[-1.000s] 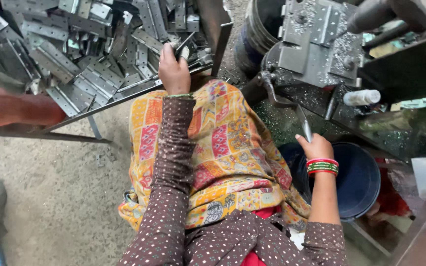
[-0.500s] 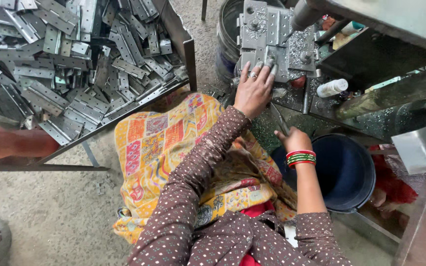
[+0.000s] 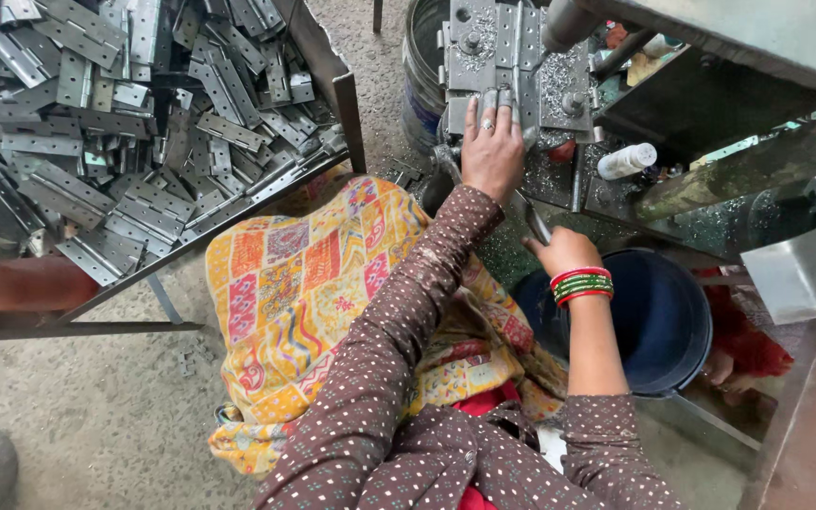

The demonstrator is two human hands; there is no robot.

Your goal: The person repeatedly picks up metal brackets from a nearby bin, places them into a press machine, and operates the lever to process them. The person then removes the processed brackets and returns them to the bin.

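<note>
A: Near items?
B: Patterned cloth (image 3: 314, 283) on lap; blue bucket (image 3: 658, 321) right; concrete floor (image 3: 77, 416).
A: Hands?
B: Right hand (image 3: 564, 250) closed on a thin tool (image 3: 533, 219); left hand (image 3: 491, 151) pressing a metal piece (image 3: 498, 99) flat on the press (image 3: 512, 57).
A: Far left?
B: Tray (image 3: 347, 90) heaped with hinges (image 3: 115, 104).

- The hinge plates (image 3: 134, 123) heaped in the tray are bare grey metal, dull with a faint sheen.
- The press block (image 3: 502, 57) under the left hand (image 3: 491, 151) is rough metal strewn with glittering filings.
- The bucket (image 3: 658, 321) is smooth dark-blue plastic.
- The lap cloth (image 3: 304, 283) is matt printed fabric.
- The bangles (image 3: 580, 285) are glossy.
- The floor (image 3: 77, 425) is rough concrete.
</note>
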